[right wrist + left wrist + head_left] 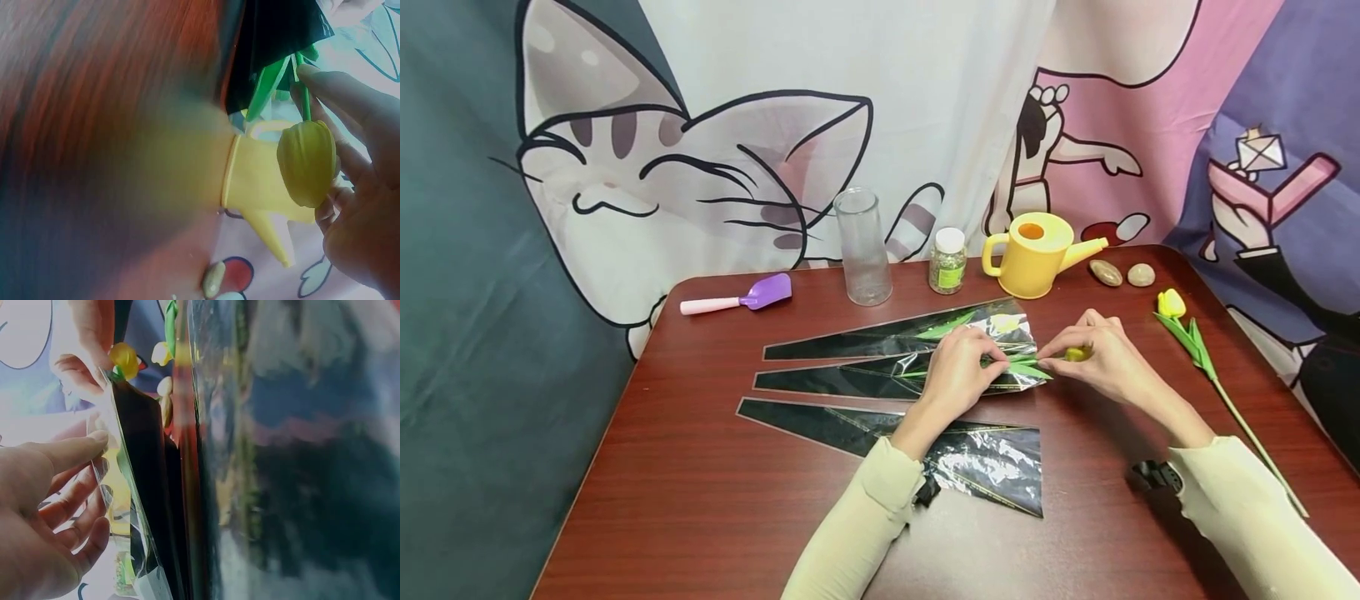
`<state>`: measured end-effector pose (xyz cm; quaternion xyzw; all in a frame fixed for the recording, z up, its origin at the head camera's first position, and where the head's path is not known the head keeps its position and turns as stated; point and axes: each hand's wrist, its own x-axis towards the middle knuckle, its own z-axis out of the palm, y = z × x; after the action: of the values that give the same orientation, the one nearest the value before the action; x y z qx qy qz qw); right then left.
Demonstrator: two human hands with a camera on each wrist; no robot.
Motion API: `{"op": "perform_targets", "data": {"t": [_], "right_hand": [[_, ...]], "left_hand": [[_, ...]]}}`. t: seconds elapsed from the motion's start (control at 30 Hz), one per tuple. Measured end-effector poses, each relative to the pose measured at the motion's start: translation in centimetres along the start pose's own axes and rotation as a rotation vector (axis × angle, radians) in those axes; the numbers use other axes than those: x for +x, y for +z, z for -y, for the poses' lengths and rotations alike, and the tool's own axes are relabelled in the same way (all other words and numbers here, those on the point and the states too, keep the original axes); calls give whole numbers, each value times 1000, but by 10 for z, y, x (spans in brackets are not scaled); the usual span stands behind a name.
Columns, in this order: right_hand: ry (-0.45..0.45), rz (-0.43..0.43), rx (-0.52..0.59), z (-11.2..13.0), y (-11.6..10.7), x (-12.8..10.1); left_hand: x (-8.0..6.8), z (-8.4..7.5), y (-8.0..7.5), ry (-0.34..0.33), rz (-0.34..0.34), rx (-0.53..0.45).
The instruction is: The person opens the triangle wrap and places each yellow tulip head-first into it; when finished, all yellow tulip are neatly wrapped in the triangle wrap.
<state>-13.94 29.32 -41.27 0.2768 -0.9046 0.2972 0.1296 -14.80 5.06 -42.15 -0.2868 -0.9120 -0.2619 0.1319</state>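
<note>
My left hand (958, 367) pinches the wide end of the middle flower sleeve (827, 380), clear in front with a black back. Leaves and stem of a yellow tulip (306, 164) lie inside that sleeve, while its bloom sticks out past the opening. Thumb and fingers of my right hand (1101, 357) pinch the green stem (305, 103) just below the bloom. Behind it, the upper sleeve (820, 342) has another yellow tulip (1003, 322) inside. Nearer to me, under my left forearm, lies a flat third sleeve (1000, 462).
Another yellow tulip (1171, 304) lies along the right edge. Across the back stand a purple shovel (767, 292), a glass vase (867, 258), a white-capped jar (947, 271), a yellow watering can (1033, 258) and two stones (1105, 272). A printed curtain (925, 100) hangs behind the table (685, 500).
</note>
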Motion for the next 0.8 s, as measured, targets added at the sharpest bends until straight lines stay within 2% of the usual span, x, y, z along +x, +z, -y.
{"op": "perform_targets", "data": {"t": [0.53, 0.8], "right_hand": [[99, -33, 72, -4, 22, 1], [90, -43, 85, -5, 30, -1]], "left_hand": [[0, 2, 1, -12, -1, 8], [0, 2, 2, -6, 16, 10]]}}
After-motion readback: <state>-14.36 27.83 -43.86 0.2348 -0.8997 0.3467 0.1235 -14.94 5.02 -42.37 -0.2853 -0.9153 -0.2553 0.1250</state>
